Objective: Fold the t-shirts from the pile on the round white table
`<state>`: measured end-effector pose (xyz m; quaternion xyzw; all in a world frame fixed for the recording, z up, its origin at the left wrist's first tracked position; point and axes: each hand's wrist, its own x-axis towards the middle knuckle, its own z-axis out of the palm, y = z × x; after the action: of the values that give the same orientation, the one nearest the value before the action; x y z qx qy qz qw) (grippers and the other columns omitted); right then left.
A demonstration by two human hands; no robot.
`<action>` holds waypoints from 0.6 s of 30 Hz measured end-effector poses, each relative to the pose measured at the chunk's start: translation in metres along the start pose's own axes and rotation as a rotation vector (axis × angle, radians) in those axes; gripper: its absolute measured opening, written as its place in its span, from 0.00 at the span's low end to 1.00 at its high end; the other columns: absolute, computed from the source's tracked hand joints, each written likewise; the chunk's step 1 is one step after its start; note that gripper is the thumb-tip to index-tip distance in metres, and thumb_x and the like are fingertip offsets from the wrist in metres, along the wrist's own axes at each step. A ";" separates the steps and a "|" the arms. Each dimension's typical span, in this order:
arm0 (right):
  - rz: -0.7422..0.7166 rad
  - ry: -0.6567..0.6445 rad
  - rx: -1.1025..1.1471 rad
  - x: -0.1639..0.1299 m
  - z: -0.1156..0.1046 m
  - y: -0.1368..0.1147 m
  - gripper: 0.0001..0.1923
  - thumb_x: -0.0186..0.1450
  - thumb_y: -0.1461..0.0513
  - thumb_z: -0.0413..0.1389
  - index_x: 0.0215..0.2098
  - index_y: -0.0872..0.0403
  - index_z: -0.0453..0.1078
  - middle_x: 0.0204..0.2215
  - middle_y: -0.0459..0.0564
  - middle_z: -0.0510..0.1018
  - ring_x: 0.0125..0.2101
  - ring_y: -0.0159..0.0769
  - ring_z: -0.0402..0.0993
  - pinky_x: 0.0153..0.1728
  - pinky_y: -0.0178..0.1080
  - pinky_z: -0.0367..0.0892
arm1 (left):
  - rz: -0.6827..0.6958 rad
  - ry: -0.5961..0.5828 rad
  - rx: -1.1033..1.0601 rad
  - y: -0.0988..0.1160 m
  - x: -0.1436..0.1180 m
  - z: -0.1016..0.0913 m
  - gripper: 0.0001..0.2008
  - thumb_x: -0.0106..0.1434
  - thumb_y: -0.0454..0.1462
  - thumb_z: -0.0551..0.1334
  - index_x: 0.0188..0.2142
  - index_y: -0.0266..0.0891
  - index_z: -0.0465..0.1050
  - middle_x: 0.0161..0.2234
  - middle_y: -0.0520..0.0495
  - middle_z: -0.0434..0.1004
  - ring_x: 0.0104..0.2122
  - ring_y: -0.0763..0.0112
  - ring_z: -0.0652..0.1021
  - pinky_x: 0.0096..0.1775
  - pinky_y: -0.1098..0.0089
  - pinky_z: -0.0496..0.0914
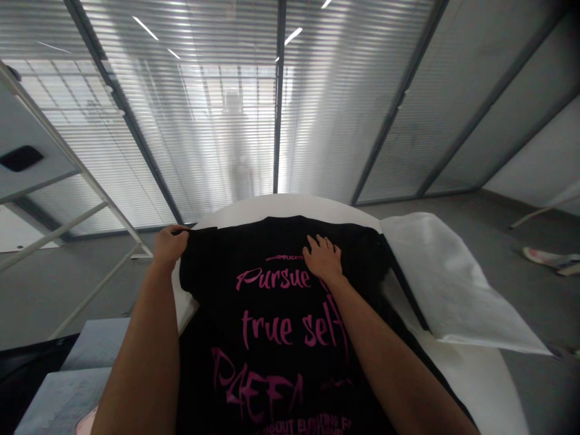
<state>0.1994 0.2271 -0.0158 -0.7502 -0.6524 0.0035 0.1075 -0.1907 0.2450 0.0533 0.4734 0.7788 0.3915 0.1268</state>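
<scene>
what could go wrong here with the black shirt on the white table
1. The left hand pinches only the edge of the black T-shirt with pink lettering, so that grip might slip.
2. The right hand lies flat on the cloth and could press in creases.
3. The white cloth sheet overhangs the round white table and might slide off.

Rounded white table [290,204], its far edge curved, set on grey floor [507,241]. Directly on top: black cotton T-shirt with pink lettering [272,320], spread flat across the middle, its left corner hanging past the table's edge. Just beside the shirt on the right: white folded fabric sheet [453,284], overhanging the right rim.
</scene>
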 end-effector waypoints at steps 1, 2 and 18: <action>-0.002 0.003 -0.002 0.000 0.000 0.000 0.29 0.70 0.52 0.39 0.67 0.49 0.55 0.66 0.53 0.56 0.65 0.48 0.47 0.61 0.54 0.44 | 0.021 0.095 0.027 -0.002 0.002 -0.001 0.17 0.54 0.38 0.58 0.42 0.38 0.77 0.34 0.44 0.78 0.34 0.64 0.78 0.37 0.68 0.72; -0.003 0.004 -0.005 0.000 0.000 0.000 0.29 0.70 0.52 0.39 0.67 0.49 0.55 0.66 0.53 0.56 0.65 0.48 0.47 0.61 0.54 0.44 | 0.035 0.164 0.044 -0.004 0.003 -0.003 0.17 0.54 0.38 0.57 0.42 0.38 0.77 0.35 0.44 0.79 0.36 0.62 0.78 0.39 0.66 0.72; 0.000 0.013 0.007 0.000 0.001 0.001 0.29 0.70 0.52 0.39 0.67 0.48 0.55 0.66 0.53 0.56 0.65 0.47 0.48 0.61 0.53 0.44 | 0.201 -0.009 0.413 0.024 -0.003 -0.044 0.16 0.63 0.39 0.55 0.47 0.40 0.76 0.41 0.42 0.78 0.42 0.53 0.76 0.47 0.56 0.68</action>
<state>0.2004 0.2267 -0.0168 -0.7498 -0.6517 0.0011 0.1143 -0.1985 0.2265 0.0999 0.5663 0.7908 0.2322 -0.0091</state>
